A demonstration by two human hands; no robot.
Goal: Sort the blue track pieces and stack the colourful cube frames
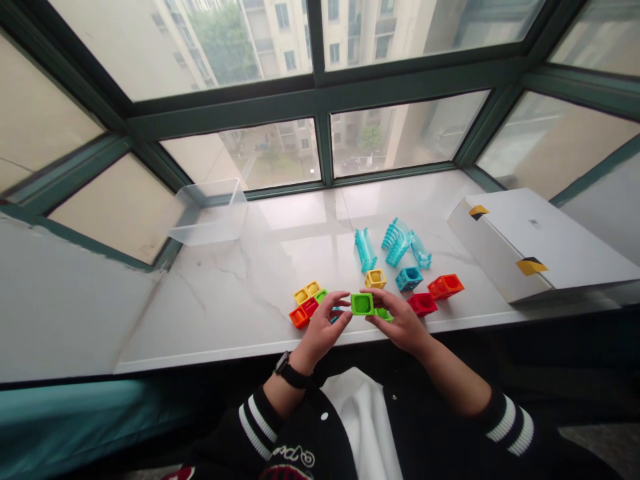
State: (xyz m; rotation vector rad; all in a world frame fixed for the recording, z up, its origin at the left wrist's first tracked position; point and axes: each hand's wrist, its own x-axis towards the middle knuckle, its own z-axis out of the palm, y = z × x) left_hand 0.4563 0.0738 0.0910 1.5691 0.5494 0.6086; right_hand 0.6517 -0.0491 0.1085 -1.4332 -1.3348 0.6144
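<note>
You are at a pale, marble-veined windowsill [265,267], glossy enough to mirror some window light, set in a bay of panes with dark green frames [225,120]. Through the glass you face pale apartment buildings [280,40] and some trees [225,40]. A clear plastic bin [210,230] sits at the sill's far left corner; a white box [565,233] with yellow-and-black tabs takes up the right end.

Your green block [363,305] is up between your hands, above the sill's near edge. Its square hollow side points up towards you, its edges nearly square with the sill; it looks cube-like, so a long axis is hard to tell. Your right hand [404,325] grips it by its right side, thumb below, fingers above. Your left hand [323,327] is loosely open, fingertips just beside its left side; whether they touch it, you cannot tell.

Near your left hand lies a cluster of coloured blocks [310,307]. Beyond your right hand are a yellow block [375,279], a blue block [409,279] and translucent blue track pieces [397,242].
</note>
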